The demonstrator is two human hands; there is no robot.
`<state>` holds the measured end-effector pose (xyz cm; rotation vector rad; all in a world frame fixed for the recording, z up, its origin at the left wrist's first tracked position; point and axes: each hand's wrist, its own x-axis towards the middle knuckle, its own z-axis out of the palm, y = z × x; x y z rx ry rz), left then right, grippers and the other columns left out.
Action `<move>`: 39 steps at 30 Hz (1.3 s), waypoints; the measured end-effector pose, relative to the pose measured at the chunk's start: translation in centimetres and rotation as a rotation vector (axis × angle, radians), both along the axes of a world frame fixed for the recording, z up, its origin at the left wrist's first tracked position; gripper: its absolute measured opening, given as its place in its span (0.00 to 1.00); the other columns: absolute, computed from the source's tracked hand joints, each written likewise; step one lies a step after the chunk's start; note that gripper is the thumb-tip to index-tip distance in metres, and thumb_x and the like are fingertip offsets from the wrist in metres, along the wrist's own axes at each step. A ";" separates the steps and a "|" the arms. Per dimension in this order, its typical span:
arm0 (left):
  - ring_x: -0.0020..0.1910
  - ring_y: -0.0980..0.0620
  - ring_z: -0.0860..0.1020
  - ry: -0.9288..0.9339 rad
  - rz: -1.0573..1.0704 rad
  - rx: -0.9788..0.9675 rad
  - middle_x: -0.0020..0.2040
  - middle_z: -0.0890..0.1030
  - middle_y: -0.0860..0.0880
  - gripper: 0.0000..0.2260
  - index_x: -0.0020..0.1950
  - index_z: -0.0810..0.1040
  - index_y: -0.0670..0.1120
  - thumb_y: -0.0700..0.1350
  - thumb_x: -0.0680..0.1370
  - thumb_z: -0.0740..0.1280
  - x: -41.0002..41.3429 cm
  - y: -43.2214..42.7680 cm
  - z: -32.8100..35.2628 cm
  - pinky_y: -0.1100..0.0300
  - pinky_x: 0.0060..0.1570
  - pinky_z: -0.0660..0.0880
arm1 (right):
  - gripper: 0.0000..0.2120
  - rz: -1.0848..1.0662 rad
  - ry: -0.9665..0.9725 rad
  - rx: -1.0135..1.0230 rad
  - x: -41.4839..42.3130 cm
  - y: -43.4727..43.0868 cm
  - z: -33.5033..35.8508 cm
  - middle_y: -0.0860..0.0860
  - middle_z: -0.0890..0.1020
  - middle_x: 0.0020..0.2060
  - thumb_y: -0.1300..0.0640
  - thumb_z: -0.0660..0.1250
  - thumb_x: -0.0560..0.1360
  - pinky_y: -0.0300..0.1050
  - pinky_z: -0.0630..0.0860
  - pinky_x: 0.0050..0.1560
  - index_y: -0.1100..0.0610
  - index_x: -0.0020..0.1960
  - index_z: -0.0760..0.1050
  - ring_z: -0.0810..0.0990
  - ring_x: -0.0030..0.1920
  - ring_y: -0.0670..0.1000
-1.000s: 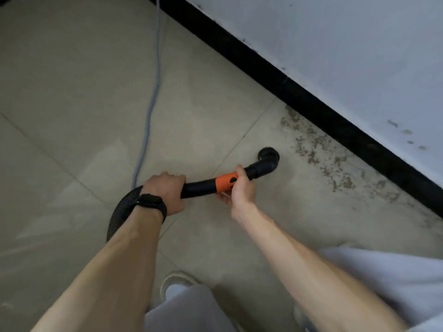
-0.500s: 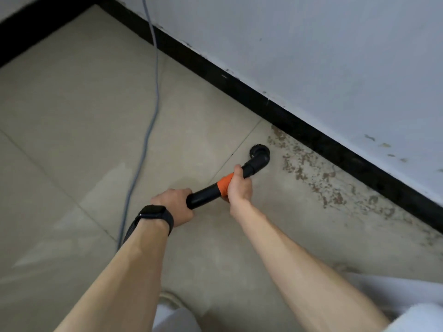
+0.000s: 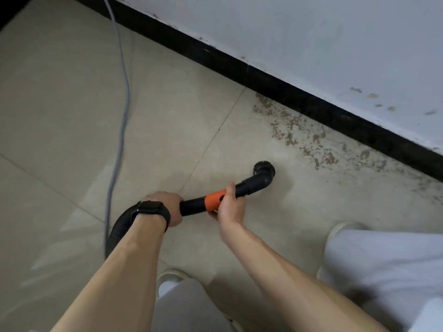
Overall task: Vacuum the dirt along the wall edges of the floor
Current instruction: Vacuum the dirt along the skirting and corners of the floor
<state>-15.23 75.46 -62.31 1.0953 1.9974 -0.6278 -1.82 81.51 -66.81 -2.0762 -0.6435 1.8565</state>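
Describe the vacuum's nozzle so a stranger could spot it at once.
Find the black skirting board under the white wall, then the brown dirt patch beside it. Just short of that dirt sits the nozzle: a black elbow with a round bristled end, joined to the orange-collared tube.

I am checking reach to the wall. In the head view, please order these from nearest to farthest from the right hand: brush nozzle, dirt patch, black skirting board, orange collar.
1. orange collar: gripped by the right hand.
2. brush nozzle: ahead, up and to the right.
3. dirt patch: beyond the nozzle.
4. black skirting board: farthest, behind the dirt.
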 end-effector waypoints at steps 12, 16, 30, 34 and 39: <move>0.42 0.48 0.78 0.071 0.092 0.041 0.42 0.79 0.52 0.07 0.51 0.77 0.55 0.48 0.73 0.64 0.4 0.3 0.9 0.58 0.46 0.75 | 0.31 0.051 0.048 0.012 -1.4 1.5 1.0 0.57 0.83 0.54 0.33 0.63 0.75 0.59 0.79 0.62 0.60 0.62 0.73 0.82 0.56 0.60; 0.41 0.47 0.76 0.060 0.190 0.191 0.42 0.77 0.50 0.07 0.50 0.75 0.54 0.47 0.73 0.64 0.8 3.8 1.4 0.58 0.44 0.75 | 0.22 0.101 0.056 0.068 -3.4 7.9 0.8 0.55 0.84 0.52 0.38 0.64 0.78 0.58 0.78 0.64 0.57 0.56 0.74 0.83 0.56 0.60; 0.52 0.47 0.80 0.055 0.124 0.196 0.55 0.80 0.49 0.15 0.60 0.75 0.52 0.55 0.76 0.67 1.7 7.0 -1.2 0.56 0.46 0.75 | 0.18 0.120 0.158 0.041 -2.6 11.8 -0.2 0.51 0.85 0.35 0.38 0.65 0.80 0.61 0.82 0.59 0.54 0.52 0.71 0.85 0.41 0.56; 0.52 0.47 0.80 0.062 0.137 0.203 0.54 0.80 0.49 0.13 0.60 0.75 0.52 0.53 0.76 0.66 1.4 7.2 -1.0 0.57 0.44 0.74 | 0.18 0.171 0.202 0.078 -2.7 10.5 -0.3 0.51 0.85 0.36 0.45 0.71 0.78 0.63 0.83 0.57 0.56 0.57 0.70 0.87 0.47 0.61; 0.53 0.47 0.80 0.082 0.139 0.213 0.55 0.80 0.49 0.13 0.60 0.75 0.51 0.52 0.77 0.64 1.7 8.4 -1.1 0.57 0.47 0.75 | 0.19 0.201 0.196 0.125 -3.1 10.1 0.1 0.52 0.83 0.37 0.49 0.70 0.79 0.62 0.85 0.51 0.59 0.60 0.67 0.87 0.48 0.63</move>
